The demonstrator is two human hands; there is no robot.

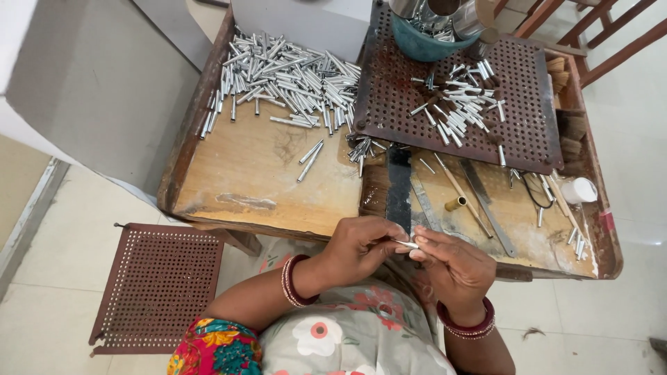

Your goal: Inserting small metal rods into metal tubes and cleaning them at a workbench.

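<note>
Hands pinch small metal tube point(406, 244): left hand point(361, 248), right hand point(451, 267); tube heap point(285, 76), perforated tray point(462, 104) beyond on workbench point(257, 180).

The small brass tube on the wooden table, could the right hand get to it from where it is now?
Probably yes. The brass tube lies in the open just ahead of the right hand, with nothing over it, though both hands are pinching a thin silver tube.

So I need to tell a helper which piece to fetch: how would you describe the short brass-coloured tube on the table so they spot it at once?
Start at the wooden work table and find the rusty perforated metal sheet on its right half. Just below that sheet's front edge, among flat metal strips, lies the short tube. It is the only golden, stubby one; the other tubes are silver and slimmer.
</note>
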